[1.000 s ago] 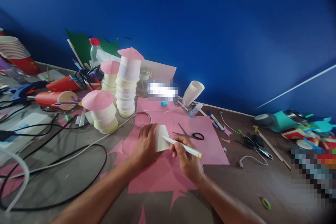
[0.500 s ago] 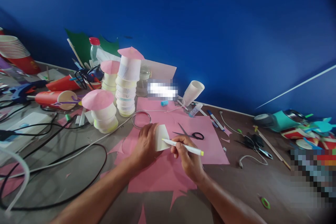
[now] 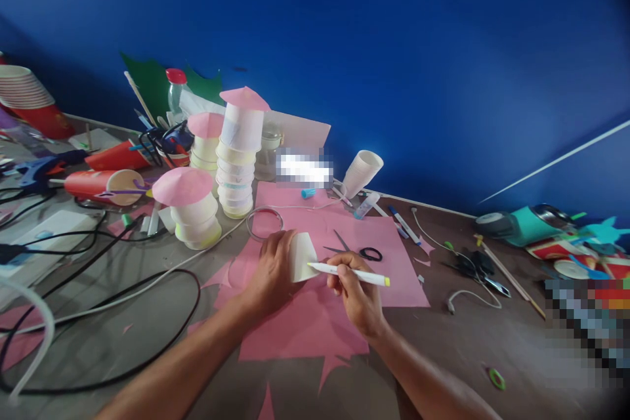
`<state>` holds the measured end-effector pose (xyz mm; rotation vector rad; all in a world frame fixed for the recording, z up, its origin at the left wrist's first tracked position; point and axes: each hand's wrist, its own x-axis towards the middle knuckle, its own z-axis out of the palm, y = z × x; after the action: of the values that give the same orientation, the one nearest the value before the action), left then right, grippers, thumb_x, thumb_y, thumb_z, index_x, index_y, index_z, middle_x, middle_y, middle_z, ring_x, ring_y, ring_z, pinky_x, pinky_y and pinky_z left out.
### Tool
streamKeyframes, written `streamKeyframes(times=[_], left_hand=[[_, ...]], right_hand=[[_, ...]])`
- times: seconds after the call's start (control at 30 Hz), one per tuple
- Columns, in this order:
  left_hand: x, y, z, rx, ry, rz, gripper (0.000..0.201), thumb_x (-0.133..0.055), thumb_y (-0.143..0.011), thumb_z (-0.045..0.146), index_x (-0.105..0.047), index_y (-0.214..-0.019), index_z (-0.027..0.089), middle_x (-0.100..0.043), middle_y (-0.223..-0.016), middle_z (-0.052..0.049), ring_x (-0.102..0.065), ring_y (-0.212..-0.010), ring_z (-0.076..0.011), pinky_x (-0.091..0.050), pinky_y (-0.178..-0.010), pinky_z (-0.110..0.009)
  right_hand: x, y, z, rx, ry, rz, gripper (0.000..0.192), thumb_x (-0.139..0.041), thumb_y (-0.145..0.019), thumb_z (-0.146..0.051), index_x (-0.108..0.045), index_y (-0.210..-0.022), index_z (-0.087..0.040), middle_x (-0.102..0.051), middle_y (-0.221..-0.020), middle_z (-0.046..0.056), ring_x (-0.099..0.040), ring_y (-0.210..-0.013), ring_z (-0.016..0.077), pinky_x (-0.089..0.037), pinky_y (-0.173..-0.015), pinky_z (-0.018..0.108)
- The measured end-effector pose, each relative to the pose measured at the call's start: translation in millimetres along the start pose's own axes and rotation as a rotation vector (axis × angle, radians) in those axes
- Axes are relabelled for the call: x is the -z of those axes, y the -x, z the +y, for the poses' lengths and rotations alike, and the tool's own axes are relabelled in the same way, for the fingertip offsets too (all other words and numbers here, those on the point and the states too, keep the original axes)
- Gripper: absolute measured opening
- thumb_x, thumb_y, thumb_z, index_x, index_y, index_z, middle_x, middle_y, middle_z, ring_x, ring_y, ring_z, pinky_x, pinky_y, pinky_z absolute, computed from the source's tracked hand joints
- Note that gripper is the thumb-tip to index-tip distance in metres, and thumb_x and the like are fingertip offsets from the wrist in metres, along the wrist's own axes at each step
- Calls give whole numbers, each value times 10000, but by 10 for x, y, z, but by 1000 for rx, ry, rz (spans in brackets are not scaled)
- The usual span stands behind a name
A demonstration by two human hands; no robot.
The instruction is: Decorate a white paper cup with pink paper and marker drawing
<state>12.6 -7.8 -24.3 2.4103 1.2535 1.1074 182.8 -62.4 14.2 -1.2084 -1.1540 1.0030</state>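
Note:
My left hand is closed around a white paper cup, which lies on its side over the pink paper. Between the fingers and thumb of my right hand is a white marker with a yellow end. Its yellow tip points left, at or very close to the cup's side; contact is hard to make out. Just beyond my right hand lie scissors with black handles, blades spread on the pink paper. The far side of the cup is hidden by my left fingers.
Cup towers with pink paper roofs stand at the back left. A stack of white cups leans near the blue wall. Cables loop across the left. A blue marker and a teal tumbler lie to the right.
My right hand has shifted slightly right with the marker, whose tip has slid toward the cup's right edge. My left hand and the cup stay almost in place.

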Motion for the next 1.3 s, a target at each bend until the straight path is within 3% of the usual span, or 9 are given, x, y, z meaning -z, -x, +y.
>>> streamKeyframes(times=[0.43, 0.8, 1.17, 1.3], left_hand=[[32, -7, 3, -18, -2, -3, 702, -694, -769, 254, -342, -1365, 139, -559, -1212, -204, -562, -1103, -355, -534, -909, -508], [6, -14, 15, 0, 11, 7, 665, -675, -787, 299, -355, -1349, 142, -559, -1196, -202, -570, -1092, -355, -537, -901, -532], [60, -23, 44, -24, -22, -10, 647, -674, -796, 229, -342, -1338, 108, -546, -1205, -203, -561, -1107, -339, -534, -924, -501], [42, -13, 25, -17, -14, -13, 684, -683, -789, 236, -317, -1359, 144, -534, -1220, -185, -561, -1119, -341, -533, -934, -518]], right_hand=[[26, 24, -38, 89, 179, -93, 339, -511, -935, -503, -636, -890, -191, -607, -635, -1, -484, -500, 116, -392, -479, 247], [49, -16, 16, -3, 20, -18, 329, -562, -896, -506, -641, -845, -192, -590, -579, -14, -479, -501, 111, -375, -476, 227], [57, -4, 11, 74, 150, -118, 316, -516, -943, -489, -630, -917, -196, -602, -645, -9, -479, -529, 115, -387, -507, 245], [53, -14, -27, 82, 167, -113, 316, -517, -937, -490, -628, -914, -195, -600, -636, -11, -483, -524, 116, -394, -507, 248]])
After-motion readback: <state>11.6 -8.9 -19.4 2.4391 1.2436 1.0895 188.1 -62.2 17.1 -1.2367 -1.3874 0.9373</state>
